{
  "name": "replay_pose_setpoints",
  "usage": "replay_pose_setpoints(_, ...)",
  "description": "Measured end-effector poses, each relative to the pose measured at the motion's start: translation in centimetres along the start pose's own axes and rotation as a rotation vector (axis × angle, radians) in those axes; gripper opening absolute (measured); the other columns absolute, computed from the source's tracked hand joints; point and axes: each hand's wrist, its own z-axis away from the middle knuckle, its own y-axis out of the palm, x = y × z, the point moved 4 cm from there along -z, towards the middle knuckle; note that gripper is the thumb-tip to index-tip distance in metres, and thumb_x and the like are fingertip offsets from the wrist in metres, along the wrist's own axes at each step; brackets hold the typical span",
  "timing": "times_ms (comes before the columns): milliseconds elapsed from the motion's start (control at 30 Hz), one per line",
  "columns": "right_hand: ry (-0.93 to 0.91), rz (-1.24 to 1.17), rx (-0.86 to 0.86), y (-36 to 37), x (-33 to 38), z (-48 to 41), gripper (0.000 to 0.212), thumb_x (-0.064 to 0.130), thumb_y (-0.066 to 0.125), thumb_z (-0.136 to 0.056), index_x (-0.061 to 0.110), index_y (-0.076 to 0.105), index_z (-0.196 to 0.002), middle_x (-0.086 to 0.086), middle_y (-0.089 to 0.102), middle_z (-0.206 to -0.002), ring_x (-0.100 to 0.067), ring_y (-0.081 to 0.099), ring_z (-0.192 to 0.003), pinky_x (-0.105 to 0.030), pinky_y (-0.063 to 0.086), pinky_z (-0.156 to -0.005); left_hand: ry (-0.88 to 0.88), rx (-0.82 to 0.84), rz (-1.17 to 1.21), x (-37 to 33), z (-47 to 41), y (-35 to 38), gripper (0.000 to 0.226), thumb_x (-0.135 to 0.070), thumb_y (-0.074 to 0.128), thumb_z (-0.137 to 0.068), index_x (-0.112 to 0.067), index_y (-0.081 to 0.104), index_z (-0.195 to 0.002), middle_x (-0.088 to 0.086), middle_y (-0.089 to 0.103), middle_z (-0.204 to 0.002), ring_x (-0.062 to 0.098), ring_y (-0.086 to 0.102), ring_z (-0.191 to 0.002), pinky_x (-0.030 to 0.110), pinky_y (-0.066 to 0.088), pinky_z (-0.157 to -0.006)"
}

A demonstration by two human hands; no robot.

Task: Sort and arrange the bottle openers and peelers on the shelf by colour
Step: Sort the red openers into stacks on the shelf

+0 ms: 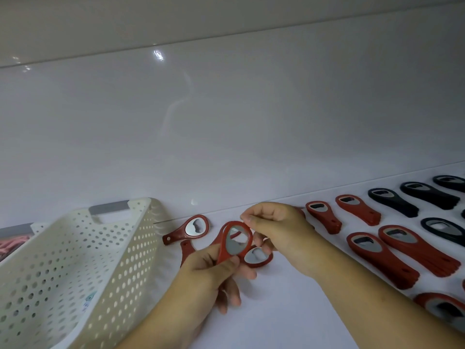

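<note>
Head view. Grips the red opener (236,241) by its handle with the left hand (214,270), just above the shelf (276,323) and beside the white basket (75,260). Pinches the ring's top edge with the right hand (276,230), fingers curled. Stands near upright: long axis from handle low to ring high, tilted slightly right, metal face toward the camera. Probably best to lay it flat, parallel to the round opener (191,229) behind, keeping clear of the foot-shaped red openers (324,217) and the dark openers (392,205) further right.
</note>
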Motion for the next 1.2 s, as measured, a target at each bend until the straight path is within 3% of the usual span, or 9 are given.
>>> replay_pose_setpoints(167, -0.012, 0.877, 0.007, -1.1, -0.6, 0.3, 0.024, 0.037, 0.065, -0.086, 0.026, 0.066, -0.107, 0.015, 0.058, -0.1, -0.006, 0.058, -0.087, -0.018, 0.045, -0.073, -0.039, -0.116, 0.18, -0.1, -0.1, -0.6, 0.02, 0.0, 0.043, -0.095, -0.001, 0.058, -0.081, 0.011, 0.066, -0.065, 0.015, 0.05, -0.038, 0.02, 0.038, -0.034)
replay_pose_setpoints(233, 0.024, 1.002, 0.12, -0.7, -0.8, 0.6, 0.031, 0.046, 0.067, -0.081, 0.019, 0.064, -0.096, 0.005, 0.053, -0.102, -0.014, 0.055, -0.089, -0.025, 0.046, -0.074, -0.042, -0.12, 0.189, 0.1, -0.1, -0.6, 0.02, 0.0, 0.043, -0.095, -0.001, 0.058, -0.081, 0.011, 0.065, -0.064, 0.015, 0.051, -0.039, 0.022, 0.04, -0.034)
replay_pose_setpoints(300, 0.038, 1.035, 0.173, -0.3, -1.0, 0.8, 0.042, 0.049, 0.071, -0.077, 0.019, 0.061, -0.105, 0.003, 0.05, -0.11, -0.016, 0.052, -0.1, -0.029, 0.048, -0.083, -0.032, -0.126, 0.183, 0.2, -0.1, -0.5, 0.023, 0.001, 0.043, -0.095, -0.001, 0.059, -0.079, 0.012, 0.065, -0.064, 0.015, 0.054, -0.041, 0.023, 0.043, -0.036)
replay_pose_setpoints(467, 0.048, 0.687, 0.046, -0.8, -1.3, 0.2, 0.018, 0.027, 0.07, -0.083, 0.026, 0.052, -0.08, 0.008, 0.06, -0.077, -0.01, 0.056, -0.067, -0.025, 0.044, -0.057, 0.166, -0.31, 0.112, -0.6, -0.3, -1.2, 0.033, 0.002, 0.047, -0.093, -0.015, 0.071, -0.078, -0.003, 0.071, -0.071, 0.007, 0.064, -0.063, 0.018, 0.051, -0.057)
replay_pose_setpoints(600, -0.068, 0.295, -0.043, -1.2, 0.1, 0.2, 0.015, 0.011, 0.062, -0.089, 0.018, 0.06, -0.076, 0.008, 0.067, -0.06, -0.002, 0.06, -0.057, -0.024, 0.047, -0.059, 0.177, -0.339, 0.053, -0.8, -0.3, -1.7, 0.042, 0.0, 0.047, -0.093, -0.023, 0.073, -0.069, 0.002, 0.061, -0.078, 0.018, 0.052, -0.077, 0.025, 0.039, -0.067)
replay_pose_setpoints(733, -0.149, 0.099, 0.002, -0.4, 1.5, 1.1, 0.013, 0.009, 0.063, -0.089, 0.014, 0.064, -0.077, 0.007, 0.065, -0.059, 0.003, 0.052, -0.045, -0.008, 0.033, -0.043, 0.037, -0.191, 0.188, -0.8, 0.0, -0.7, 0.032, -0.001, 0.041, -0.096, -0.006, 0.07, -0.083, 0.009, 0.074, -0.076, 0.016, 0.069, -0.062, 0.03, 0.057, -0.056)
replay_pose_setpoints(833, -0.176, 0.046, -0.065, 0.0, 1.3, 1.0, 0.011, 0.008, 0.068, -0.086, 0.014, 0.066, -0.077, 0.006, 0.066, -0.065, 0.002, 0.052, -0.043, -0.007, 0.034, -0.044, -0.059, -0.06, 0.216, -0.5, 0.1, -0.2, 0.031, -0.016, 0.043, -0.095, -0.002, 0.07, -0.088, 0.02, 0.072, -0.081, 0.021, 0.065, -0.05, 0.027, 0.051, -0.039)
replay_pose_setpoints(967, -0.157, 0.037, -0.155, -0.2, 0.5, 0.6, 0.011, 0.011, 0.073, -0.081, 0.019, 0.066, -0.076, 0.007, 0.065, -0.07, -0.005, 0.05, -0.045, -0.016, 0.039, -0.047, -0.088, 0.02, 0.244, -0.3, 0.0, -0.1, 0.035, -0.03, 0.054, -0.08, -0.002, 0.071, -0.093, 0.021, 0.071, -0.083, 0.018, 0.058, -0.045, 0.023, 0.043, -0.036)
replay_pose_setpoints(1200, -0.079, -0.008, -0.208, -0.4, -0.7, 0.1, 0.011, 0.009, 0.064, -0.088, 0.015, 0.064, -0.078, 0.001, 0.062, -0.069, -0.008, 0.057, -0.055, -0.019, 0.048, -0.053, 0.003, -0.154, 0.254, -0.4, -0.2, -0.8, 0.015, -0.003, 0.05, -0.092, -0.005, 0.065, -0.091, 0.011, 0.07, -0.075, 0.014, 0.048, -0.041, 0.02, 0.032, -0.034)
